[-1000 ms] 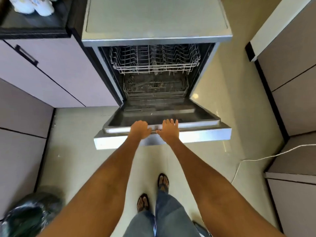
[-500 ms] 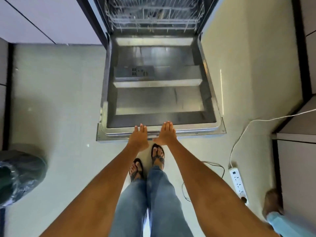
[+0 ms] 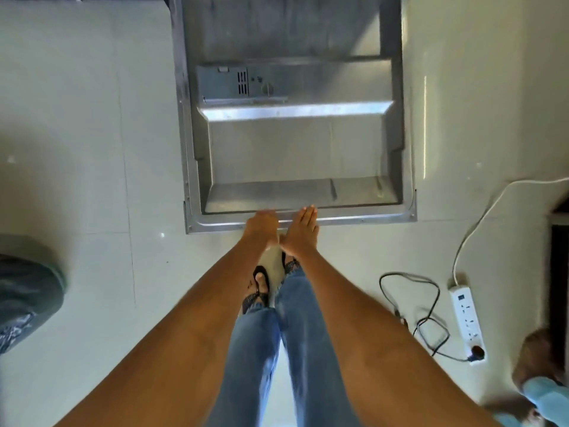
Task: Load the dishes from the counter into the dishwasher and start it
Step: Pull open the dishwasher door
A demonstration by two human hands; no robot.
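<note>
The dishwasher door (image 3: 295, 143) lies flat and open, its steel inner side facing up, with the detergent compartment (image 3: 228, 84) near the hinge end. My left hand (image 3: 261, 224) and my right hand (image 3: 303, 229) rest side by side on the middle of the door's front rim. The right hand's fingers are straight over the rim. The left hand's fingers are blurred together and hold nothing I can see. No dishes, counter or racks are in view.
I stand on pale floor tiles right in front of the door. A white power strip (image 3: 466, 322) with a white cable and a looped black cable (image 3: 409, 303) lies at the right. Another person's foot (image 3: 535, 365) is at bottom right, a dark bag (image 3: 27, 297) at left.
The door has swung from half open down to flat with both hands staying on its front rim. The view has tilted down, so the racks and the counter have left the frame.
</note>
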